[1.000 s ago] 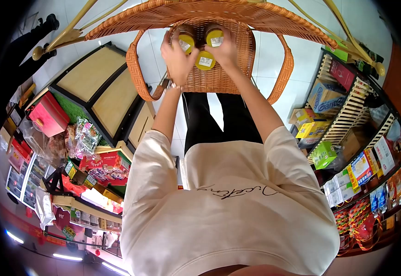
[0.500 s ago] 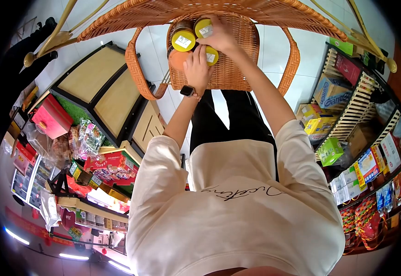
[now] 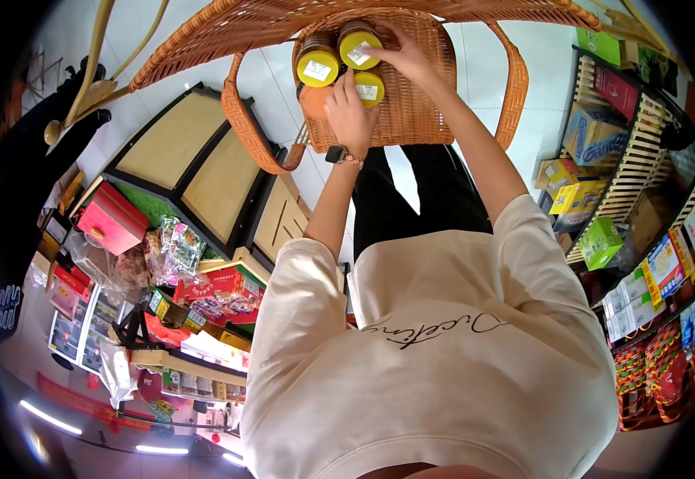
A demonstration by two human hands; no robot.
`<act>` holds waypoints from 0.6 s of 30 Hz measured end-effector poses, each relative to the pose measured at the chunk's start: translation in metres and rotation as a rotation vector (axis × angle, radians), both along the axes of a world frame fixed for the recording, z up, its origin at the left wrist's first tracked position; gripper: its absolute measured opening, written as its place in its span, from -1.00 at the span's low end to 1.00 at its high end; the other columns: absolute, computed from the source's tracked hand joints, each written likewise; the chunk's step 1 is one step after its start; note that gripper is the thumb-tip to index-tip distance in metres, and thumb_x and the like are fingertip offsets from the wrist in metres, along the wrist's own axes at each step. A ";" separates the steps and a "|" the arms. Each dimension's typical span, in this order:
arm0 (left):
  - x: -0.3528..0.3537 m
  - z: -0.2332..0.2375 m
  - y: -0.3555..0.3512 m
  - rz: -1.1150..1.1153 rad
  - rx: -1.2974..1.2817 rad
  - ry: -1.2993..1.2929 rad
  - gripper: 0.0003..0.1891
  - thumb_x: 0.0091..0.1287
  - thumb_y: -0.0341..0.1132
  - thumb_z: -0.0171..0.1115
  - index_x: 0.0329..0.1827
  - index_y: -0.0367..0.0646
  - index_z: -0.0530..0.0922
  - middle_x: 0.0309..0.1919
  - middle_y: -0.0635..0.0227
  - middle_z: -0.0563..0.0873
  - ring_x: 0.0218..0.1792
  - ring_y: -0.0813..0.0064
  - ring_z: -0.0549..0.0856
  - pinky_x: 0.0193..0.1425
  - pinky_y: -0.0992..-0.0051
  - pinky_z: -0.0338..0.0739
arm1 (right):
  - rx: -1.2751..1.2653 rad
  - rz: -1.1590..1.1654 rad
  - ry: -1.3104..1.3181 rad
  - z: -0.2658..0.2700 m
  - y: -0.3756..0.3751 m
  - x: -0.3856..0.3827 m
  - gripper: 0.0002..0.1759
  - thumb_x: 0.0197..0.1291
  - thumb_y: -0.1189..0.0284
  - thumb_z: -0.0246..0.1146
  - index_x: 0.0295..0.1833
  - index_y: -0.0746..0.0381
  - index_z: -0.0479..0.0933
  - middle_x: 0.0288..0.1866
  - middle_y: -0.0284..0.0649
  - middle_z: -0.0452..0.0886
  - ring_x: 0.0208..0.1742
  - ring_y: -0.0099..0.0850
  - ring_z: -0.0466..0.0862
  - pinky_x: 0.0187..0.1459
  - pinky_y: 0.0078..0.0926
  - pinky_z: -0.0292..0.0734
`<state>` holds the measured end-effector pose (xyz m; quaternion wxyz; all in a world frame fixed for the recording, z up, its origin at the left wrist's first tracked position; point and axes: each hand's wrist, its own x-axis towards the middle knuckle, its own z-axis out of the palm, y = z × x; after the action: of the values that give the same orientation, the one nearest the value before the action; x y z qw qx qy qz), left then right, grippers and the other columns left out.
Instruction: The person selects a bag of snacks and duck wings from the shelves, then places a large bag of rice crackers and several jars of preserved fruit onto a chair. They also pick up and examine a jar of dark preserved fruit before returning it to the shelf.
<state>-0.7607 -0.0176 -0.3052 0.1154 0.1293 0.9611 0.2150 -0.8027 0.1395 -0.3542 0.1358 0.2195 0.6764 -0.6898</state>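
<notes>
Three jars with yellow lids and white labels stand grouped on a wicker chair seat [image 3: 415, 112]: the left jar [image 3: 317, 69], the far jar [image 3: 359, 49] and the near jar [image 3: 371, 90]. An orange round lid [image 3: 314, 102] lies beside them, partly behind my left hand. My left hand [image 3: 351, 118], with a watch at the wrist, has its fingers along the near jar's left side and its thumb by the lower edge. My right hand [image 3: 407, 60] is at the far jar's right side, thumb over the lid's edge, fingers apart.
Wicker armrests [image 3: 256, 120] flank the seat, and the woven chair back [image 3: 347, 17] curves across the top. A wooden stand [image 3: 180, 152] is on the left. Slatted shelves [image 3: 623, 172] with boxed goods are on the right. A dark-clothed leg [image 3: 84, 136] shows at far left.
My right hand has loosened from around the far jar and shifted to its right side. That jar sits slightly farther right. My left hand stays at the near jar, and the whole view has shifted.
</notes>
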 end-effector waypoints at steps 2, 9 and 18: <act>0.000 0.002 0.001 0.001 -0.018 -0.003 -0.15 -0.21 -0.35 0.47 0.25 -0.20 0.27 0.07 0.12 0.45 0.02 0.10 0.44 0.07 0.23 0.32 | -0.280 -0.173 -0.116 -0.005 0.002 0.003 -0.19 0.03 0.06 0.29 0.35 0.13 0.19 0.26 -0.14 0.34 0.27 -0.26 0.34 0.22 -0.36 0.28; 0.004 0.004 -0.002 -0.030 0.064 0.046 -0.10 -0.16 -0.30 0.47 0.31 -0.24 0.20 0.14 0.04 0.36 0.05 0.04 0.41 0.06 0.19 0.30 | -0.461 -0.472 -0.435 -0.005 -0.002 0.021 -0.24 0.14 -0.11 0.05 0.38 0.04 0.14 0.33 -0.25 0.25 0.27 -0.27 0.28 0.23 -0.25 0.17; 0.052 0.007 -0.019 0.062 0.241 0.099 -0.22 0.02 -0.32 0.33 0.31 -0.33 0.14 0.15 -0.07 0.32 0.10 -0.05 0.36 0.17 0.13 0.25 | -0.600 -0.571 -0.437 -0.022 0.008 0.059 -0.12 0.11 -0.14 0.04 0.38 0.24 0.07 0.34 -0.01 0.23 0.32 -0.16 0.25 0.28 -0.20 0.15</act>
<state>-0.7083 -0.0361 -0.2981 0.0449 0.1229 0.9363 0.3259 -0.7437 0.1477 -0.3764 0.1373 0.4882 0.3150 -0.8023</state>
